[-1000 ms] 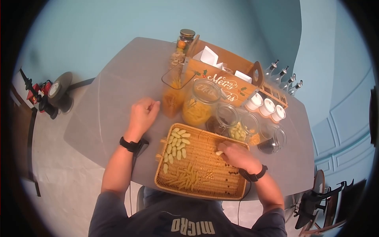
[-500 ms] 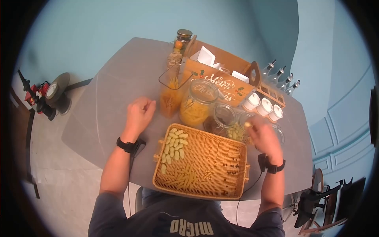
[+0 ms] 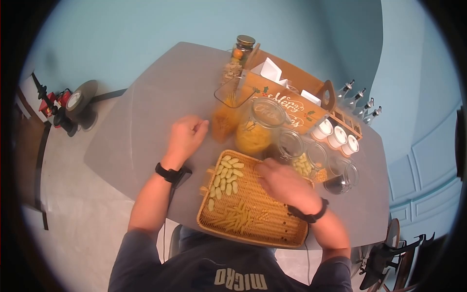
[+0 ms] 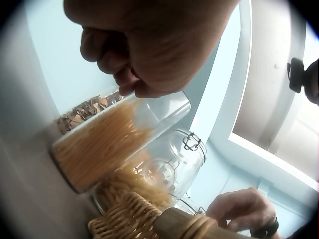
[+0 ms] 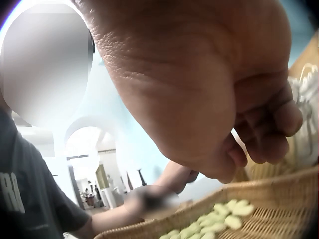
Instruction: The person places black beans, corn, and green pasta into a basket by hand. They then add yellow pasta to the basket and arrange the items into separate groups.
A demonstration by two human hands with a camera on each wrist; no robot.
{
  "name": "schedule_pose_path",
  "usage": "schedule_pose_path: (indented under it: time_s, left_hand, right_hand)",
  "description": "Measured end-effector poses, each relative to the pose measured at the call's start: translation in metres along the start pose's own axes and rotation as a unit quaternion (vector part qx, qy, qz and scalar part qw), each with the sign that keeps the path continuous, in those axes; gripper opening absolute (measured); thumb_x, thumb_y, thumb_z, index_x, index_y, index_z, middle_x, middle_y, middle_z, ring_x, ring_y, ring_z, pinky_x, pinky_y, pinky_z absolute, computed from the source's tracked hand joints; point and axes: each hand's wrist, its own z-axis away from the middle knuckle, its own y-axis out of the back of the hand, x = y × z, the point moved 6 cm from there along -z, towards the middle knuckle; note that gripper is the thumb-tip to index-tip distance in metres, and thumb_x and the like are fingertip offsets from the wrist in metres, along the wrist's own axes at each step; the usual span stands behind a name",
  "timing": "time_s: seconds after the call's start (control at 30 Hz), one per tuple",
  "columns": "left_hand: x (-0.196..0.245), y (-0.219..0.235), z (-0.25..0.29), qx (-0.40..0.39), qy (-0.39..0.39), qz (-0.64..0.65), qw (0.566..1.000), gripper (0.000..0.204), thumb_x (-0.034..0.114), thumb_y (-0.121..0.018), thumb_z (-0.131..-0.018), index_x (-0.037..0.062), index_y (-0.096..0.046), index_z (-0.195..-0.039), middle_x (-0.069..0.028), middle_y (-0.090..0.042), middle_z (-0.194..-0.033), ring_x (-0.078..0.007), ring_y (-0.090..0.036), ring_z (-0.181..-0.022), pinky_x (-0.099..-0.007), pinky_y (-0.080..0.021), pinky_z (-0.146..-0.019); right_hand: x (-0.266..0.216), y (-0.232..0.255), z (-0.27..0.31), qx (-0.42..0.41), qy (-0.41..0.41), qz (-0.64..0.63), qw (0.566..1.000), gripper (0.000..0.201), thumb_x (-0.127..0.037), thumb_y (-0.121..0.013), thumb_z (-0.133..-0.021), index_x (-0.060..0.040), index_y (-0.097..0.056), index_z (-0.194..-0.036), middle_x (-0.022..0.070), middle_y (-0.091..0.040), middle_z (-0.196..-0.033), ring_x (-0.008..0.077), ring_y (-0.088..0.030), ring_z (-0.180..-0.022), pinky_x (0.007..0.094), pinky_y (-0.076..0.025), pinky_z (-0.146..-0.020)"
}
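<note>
Over the wicker basket (image 3: 272, 233) hangs my right hand (image 3: 287, 184), blurred, its fingers loosely bent and pointing toward the peanuts (image 3: 225, 177) in the far left corner. In the right wrist view a gap shows between thumb and fingers of the right hand (image 5: 199, 89), with no item visible there. My left hand (image 3: 186, 137) hovers at the table's left side, loosely curled and holding nothing, beside the tall jar of spaghetti (image 3: 225, 124). Short pasta pieces (image 3: 236, 218) lie at the basket's near side. A glass jar of peanuts (image 3: 302, 165) stands behind the right hand.
A big jar of penne (image 3: 253, 138), a dark-filled jar (image 3: 336, 184) and other clip-lid jars line the basket's far side. Behind them stand a wooden crate (image 3: 287, 104), white-topped cups (image 3: 337, 137) and several pourer bottles (image 3: 361, 100). The table (image 3: 146, 104) extends left.
My right hand left the basket with a peanut, reached the jars at the right, then came back over the basket, where no peanut shows in it. The left hand stayed in place.
</note>
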Motion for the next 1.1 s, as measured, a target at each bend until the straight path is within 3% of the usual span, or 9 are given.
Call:
schedule_pose_path:
  time_s: [0.2,0.33,0.43,0.57,0.73,0.83,0.93,0.97,1.1]
  left_hand:
    - [-0.003,0.001,-0.001,0.016,-0.014,0.012,1.0,0.022,0.011,-0.08,-0.1,-0.0041,-0.07,-0.087,-0.0147,-0.064,-0.075,-0.0254,-0.057,-0.063,-0.039,-0.046,-0.059]
    - [0.002,0.004,-0.001,0.02,-0.007,0.028,0.999,0.022,0.012,-0.08,-0.1,-0.0034,-0.071,-0.087,-0.0144,-0.064,-0.075,-0.0238,-0.056,-0.062,-0.0384,-0.046,-0.058]
    - [0.0,0.003,-0.002,-0.007,0.021,0.025,0.999,0.023,0.017,-0.079,-0.1,-0.0017,-0.072,-0.09,-0.0189,-0.07,-0.082,-0.035,-0.066,-0.068,-0.0455,-0.052,-0.064]
    - [0.002,0.002,-0.001,0.014,0.006,0.041,0.999,0.023,0.012,-0.079,-0.101,-0.0041,-0.069,-0.088,-0.0133,-0.064,-0.075,-0.0227,-0.056,-0.063,-0.0377,-0.046,-0.059]
    - [-0.004,0.005,-0.003,0.015,0.008,0.034,0.999,0.024,0.013,-0.079,-0.102,-0.0045,-0.069,-0.088,-0.0139,-0.064,-0.075,-0.0238,-0.057,-0.064,-0.0382,-0.047,-0.062]
    - [-0.004,0.009,-0.005,0.023,-0.001,0.017,1.0,0.025,0.014,-0.078,-0.102,-0.0043,-0.068,-0.088,-0.0138,-0.064,-0.075,-0.0237,-0.057,-0.065,-0.0379,-0.048,-0.063]
    - [-0.006,0.01,-0.005,0.021,-0.002,0.0,1.0,0.025,0.018,-0.079,-0.101,-0.0032,-0.071,-0.089,-0.0176,-0.068,-0.078,-0.0343,-0.063,-0.066,-0.043,-0.05,-0.063]
    - [-0.008,0.009,-0.004,0.013,0.015,0.008,1.0,0.025,0.018,-0.079,-0.101,-0.0032,-0.072,-0.089,-0.0175,-0.068,-0.078,-0.0339,-0.063,-0.066,-0.0428,-0.051,-0.063]
    - [-0.007,0.004,-0.003,-0.01,0.061,0.034,0.998,0.026,0.019,-0.079,-0.101,-0.0034,-0.072,-0.09,-0.0172,-0.068,-0.077,-0.0329,-0.063,-0.066,-0.0422,-0.051,-0.063]
  right_hand:
    - [0.002,-0.079,-0.047,-0.044,0.034,0.014,0.998,0.023,-0.01,-0.07,-0.1,0.0017,-0.064,-0.118,0.023,-0.066,-0.118,0.0451,-0.071,-0.098,0.0535,-0.058,-0.085]
    - [0.007,-0.085,-0.049,-0.06,0.031,0.015,0.998,0.028,-0.012,-0.071,-0.1,0.0006,-0.062,-0.124,0.0233,-0.067,-0.119,0.0454,-0.071,-0.1,0.0535,-0.058,-0.085]
    - [0.007,-0.079,-0.044,-0.078,0.015,-0.004,0.997,0.033,-0.013,-0.071,-0.1,-0.0011,-0.06,-0.129,0.024,-0.067,-0.121,0.046,-0.072,-0.103,0.0543,-0.058,-0.086]
    - [0.006,-0.078,-0.04,-0.106,0.011,-0.013,0.994,0.034,-0.015,-0.071,-0.101,-0.0025,-0.06,-0.131,0.0247,-0.067,-0.121,0.0467,-0.072,-0.103,0.0553,-0.058,-0.086]
    - [-0.001,-0.059,-0.028,-0.076,0.015,-0.01,0.997,0.03,-0.014,-0.07,-0.1,-0.0043,-0.061,-0.128,0.0229,-0.068,-0.117,0.0467,-0.072,-0.099,0.0561,-0.058,-0.084]
    - [-0.001,-0.007,-0.009,-0.002,-0.015,-0.023,1.0,0.026,-0.013,-0.07,-0.099,-0.0064,-0.063,-0.123,0.0205,-0.071,-0.113,0.0462,-0.073,-0.098,0.0561,-0.058,-0.081]
    - [0.025,0.048,0.019,0.099,-0.12,0.015,0.988,0.027,-0.012,-0.073,-0.098,-0.0095,-0.063,-0.123,0.0201,-0.075,-0.113,0.0445,-0.076,-0.1,0.0534,-0.061,-0.083]
    - [0.038,0.063,0.03,0.108,-0.19,0.017,0.976,0.026,-0.011,-0.073,-0.098,-0.01,-0.064,-0.122,0.0195,-0.077,-0.109,0.0439,-0.077,-0.1,0.0523,-0.062,-0.084]
    - [0.093,0.095,0.06,0.151,-0.264,-0.003,0.953,0.026,-0.007,-0.072,-0.098,-0.0062,-0.061,-0.121,0.0245,-0.078,-0.103,0.0491,-0.074,-0.095,0.052,-0.06,-0.085]
